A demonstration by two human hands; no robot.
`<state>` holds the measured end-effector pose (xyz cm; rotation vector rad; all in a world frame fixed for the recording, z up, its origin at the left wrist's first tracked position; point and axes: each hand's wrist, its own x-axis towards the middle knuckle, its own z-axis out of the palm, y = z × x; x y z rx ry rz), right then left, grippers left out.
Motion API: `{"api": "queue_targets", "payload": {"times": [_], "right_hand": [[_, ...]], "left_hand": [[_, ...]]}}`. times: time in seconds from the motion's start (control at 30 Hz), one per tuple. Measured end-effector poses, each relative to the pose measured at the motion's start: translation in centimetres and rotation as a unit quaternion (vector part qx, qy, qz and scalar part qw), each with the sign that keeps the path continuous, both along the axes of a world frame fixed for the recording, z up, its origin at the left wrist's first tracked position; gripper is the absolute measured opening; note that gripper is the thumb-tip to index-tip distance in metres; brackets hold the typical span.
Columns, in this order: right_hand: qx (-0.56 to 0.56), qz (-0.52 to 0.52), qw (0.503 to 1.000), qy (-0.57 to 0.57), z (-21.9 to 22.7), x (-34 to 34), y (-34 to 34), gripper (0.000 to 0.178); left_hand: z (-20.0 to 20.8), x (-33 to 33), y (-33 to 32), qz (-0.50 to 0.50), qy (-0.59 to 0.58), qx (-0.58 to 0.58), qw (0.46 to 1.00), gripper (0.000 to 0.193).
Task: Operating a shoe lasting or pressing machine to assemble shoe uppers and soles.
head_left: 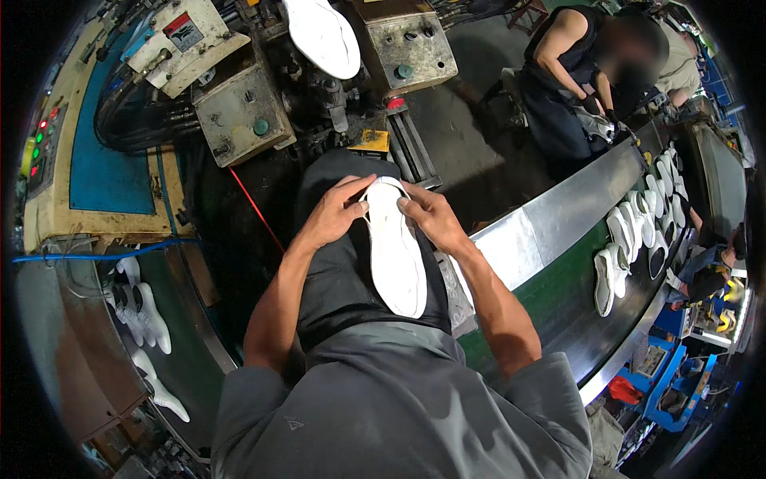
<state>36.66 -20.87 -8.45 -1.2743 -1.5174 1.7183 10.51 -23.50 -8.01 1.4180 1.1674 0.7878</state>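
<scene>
A white shoe (396,267) lies lengthwise over my lap, its pale sole side facing up and its broad end toward my body. My left hand (339,211) grips the left edge of its far, narrower end, with the thumb on the rim. On the other edge of that end, my right hand (431,214) is closed in the same way, its thumb pressed near the rim. The fingertips under the shoe are partly hidden. Beyond my hands, a second white shoe (323,38) sits sole up on the machine (333,100).
Control boxes (243,120) with green buttons flank the machine. To my right runs a green conveyor belt (550,315) with a metal edge and several white shoes (630,227). More white shoes (144,315) lie on a left belt. A co-worker (570,80) handles a shoe at far right.
</scene>
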Motion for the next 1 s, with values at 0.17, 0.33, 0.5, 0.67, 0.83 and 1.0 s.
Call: {"api": "queue_targets", "payload": {"times": [0.17,0.33,0.5,0.67,0.83,1.0], "right_hand": [[-0.053,-0.001,0.998,0.030,0.1,-1.1,-0.2,0.057],[0.024,-0.064,0.997,-0.041,0.3,-4.0,-1.3,0.067],[0.030,-0.054,0.998,-0.008,0.2,-4.5,-1.4,0.064],[0.061,-0.054,0.994,-0.072,-0.8,-4.5,-1.9,0.059],[0.068,-0.064,0.995,-0.019,-1.5,-4.9,-2.0,0.064],[-0.253,-0.094,0.891,0.364,-2.4,-0.9,-2.2,0.063]], "left_hand": [[-0.9,2.2,-0.2,0.100,-0.073,-0.055,0.991,0.049],[-2.0,3.7,-0.3,0.172,-0.155,-0.080,0.969,0.047],[-3.4,3.8,-0.7,0.192,-0.091,-0.043,0.976,0.041],[-3.2,5.1,-1.3,0.236,-0.044,0.013,0.971,0.036],[-4.3,5.2,-1.0,0.247,0.078,0.091,0.962,0.035],[-4.4,6.5,-2.7,0.192,-0.407,-0.154,0.880,0.050]]}}
